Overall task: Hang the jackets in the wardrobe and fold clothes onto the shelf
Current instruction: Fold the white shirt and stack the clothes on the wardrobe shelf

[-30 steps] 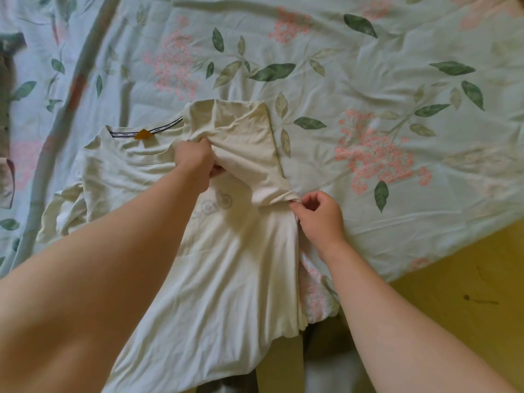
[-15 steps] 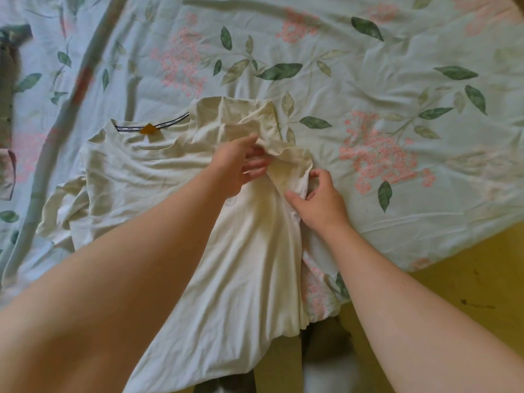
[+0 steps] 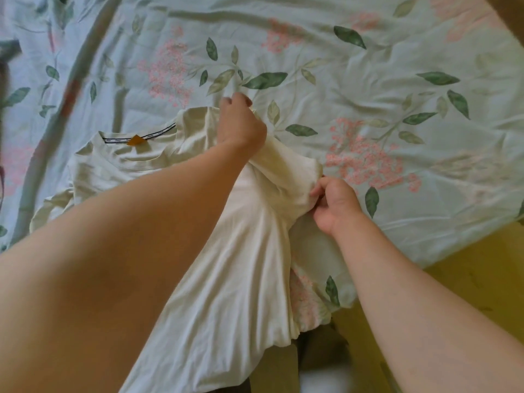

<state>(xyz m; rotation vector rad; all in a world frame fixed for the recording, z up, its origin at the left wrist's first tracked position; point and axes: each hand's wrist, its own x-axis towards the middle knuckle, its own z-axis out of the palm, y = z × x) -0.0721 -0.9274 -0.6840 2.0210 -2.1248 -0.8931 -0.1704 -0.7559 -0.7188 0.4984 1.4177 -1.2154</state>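
A cream T-shirt (image 3: 238, 279) lies on the bed with its collar and orange label (image 3: 136, 140) toward the upper left and its hem hanging over the bed's edge. Its right sleeve is folded in over the body. My left hand (image 3: 241, 123) reaches across the shirt and grips the upper corner of that folded sleeve near the shoulder. My right hand (image 3: 334, 202) pinches the sleeve's lower edge at the shirt's right side. My left forearm hides much of the shirt's middle and left side.
The bed is covered by a pale green floral sheet (image 3: 368, 95) with pink flowers and green leaves. Yellow floor (image 3: 482, 279) shows at the lower right beyond the bed's edge. A dark item (image 3: 5, 61) lies at the far left edge.
My left hand has moved up and right along the folded sleeve to its top corner. My right hand shifted right and now pinches the sleeve's lower edge; the sleeve is pulled tauter.
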